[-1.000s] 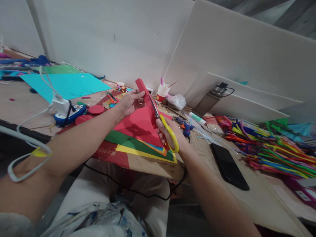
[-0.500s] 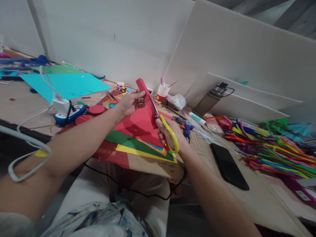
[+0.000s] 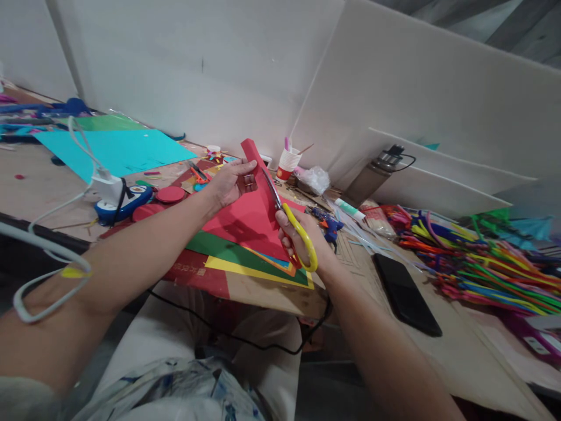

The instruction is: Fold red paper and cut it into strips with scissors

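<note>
My left hand (image 3: 236, 180) pinches a narrow folded piece of red paper (image 3: 251, 152) near its upper end, holding it up above the table. In my right hand (image 3: 291, 231) is a pair of scissors (image 3: 312, 251) with yellow and red handles. Their blades point up and to the left, along the right edge of the red paper; whether they bite into it I cannot tell. Below both hands lies a red sheet (image 3: 230, 219) on a stack with a green sheet (image 3: 219, 247) and a yellow sheet (image 3: 236, 273).
To the right lie a black phone (image 3: 405, 295) and a heap of coloured pipe cleaners (image 3: 495, 269). Paper cups (image 3: 288, 164), a bottle (image 3: 372, 175) and a glue stick (image 3: 349, 209) are behind. Left are a turquoise sheet (image 3: 127, 152) and a white charger (image 3: 107, 187) with cables.
</note>
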The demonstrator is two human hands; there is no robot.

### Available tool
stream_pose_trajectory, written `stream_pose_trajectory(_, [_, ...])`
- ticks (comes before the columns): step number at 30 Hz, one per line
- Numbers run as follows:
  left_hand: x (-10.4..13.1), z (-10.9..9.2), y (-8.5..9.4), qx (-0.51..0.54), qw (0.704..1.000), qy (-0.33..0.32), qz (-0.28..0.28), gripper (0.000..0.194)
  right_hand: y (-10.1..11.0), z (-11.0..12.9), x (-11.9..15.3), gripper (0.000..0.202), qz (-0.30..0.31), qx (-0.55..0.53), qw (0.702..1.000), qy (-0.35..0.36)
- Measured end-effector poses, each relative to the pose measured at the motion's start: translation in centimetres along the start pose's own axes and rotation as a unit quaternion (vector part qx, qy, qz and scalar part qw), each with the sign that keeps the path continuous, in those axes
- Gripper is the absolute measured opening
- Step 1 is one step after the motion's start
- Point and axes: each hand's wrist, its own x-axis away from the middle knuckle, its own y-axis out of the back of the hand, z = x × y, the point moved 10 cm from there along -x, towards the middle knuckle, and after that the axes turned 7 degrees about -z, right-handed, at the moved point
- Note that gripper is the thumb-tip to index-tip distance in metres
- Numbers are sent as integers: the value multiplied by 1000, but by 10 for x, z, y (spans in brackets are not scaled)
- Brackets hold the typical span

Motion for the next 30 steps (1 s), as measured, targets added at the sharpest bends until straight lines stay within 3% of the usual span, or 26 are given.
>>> stream_pose_trajectory(30, [3, -2, -6, -14, 1000, -11, 18, 13, 0, 2, -2, 52, 1, 16, 999, 32])
